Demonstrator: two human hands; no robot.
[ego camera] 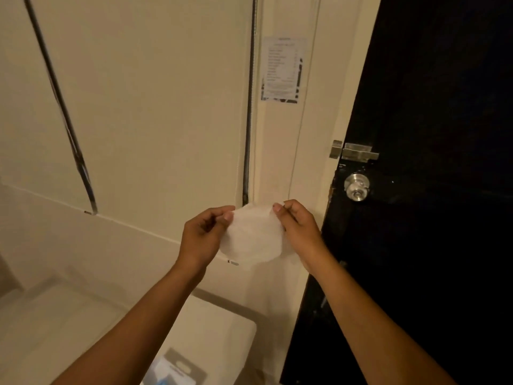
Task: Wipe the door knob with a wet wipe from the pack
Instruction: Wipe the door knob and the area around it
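Views: one only, the camera worn on my head; no second view shares any of this.
Vantage: above and behind my arms, which rise from the bottom edge toward mid-frame.
Facing: forward and somewhat down, at a cream wall (155, 107) filling the left and centre, and a dark door (430, 134) filling the right.
Nearness: close; my left hand (201, 234) and right hand (298, 226) meet just below centre, at arm's reach.
Lens: wide; the wall's straight lines lean and bow toward the upper left.
Lower edge: a white surface (216, 329) sits at bottom centre.
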